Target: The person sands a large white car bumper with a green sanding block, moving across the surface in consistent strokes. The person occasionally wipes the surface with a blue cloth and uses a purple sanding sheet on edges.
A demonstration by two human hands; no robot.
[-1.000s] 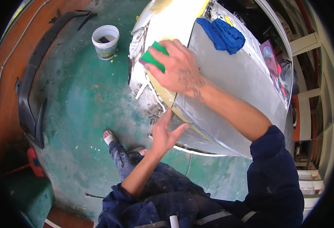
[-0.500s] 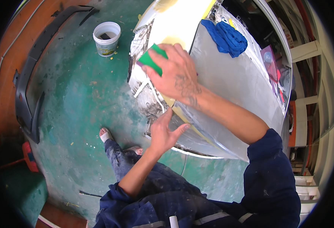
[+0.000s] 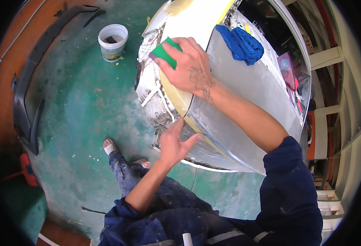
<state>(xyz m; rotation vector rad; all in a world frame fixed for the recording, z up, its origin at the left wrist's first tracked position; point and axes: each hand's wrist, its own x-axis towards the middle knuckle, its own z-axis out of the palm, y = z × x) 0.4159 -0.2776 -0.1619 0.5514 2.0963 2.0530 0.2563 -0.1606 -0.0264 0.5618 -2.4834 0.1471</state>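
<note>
In the head view, a bright green, flat, soft-looking rectangular pad with a purple edge (image 3: pixel 166 53) lies at the upper middle, on the curved, glossy white and pale-yellow vehicle body panel (image 3: pixel 173 91). Its left corner and part of its top show; the rest is covered. The yellow runs as a band along the panel's left edge, while the middle is bright white. Just right of a dark seam is a broad, dull-grey, smooth metal panel (image 3: pixel 246 96), with a crumpled blue cloth (image 3: pixel 241 45) on its far part.

The right hand (image 3: pixel 192 67) comes in from the lower right, palm down, its tattooed back upward and forearm stretched across the grey panel. Its fingers are clamped on the pad, the thumb along the near side. The left hand (image 3: pixel 173 145) reaches up from below, fingers close together against the panels' near edge, thumb spread apart to the right.
</note>
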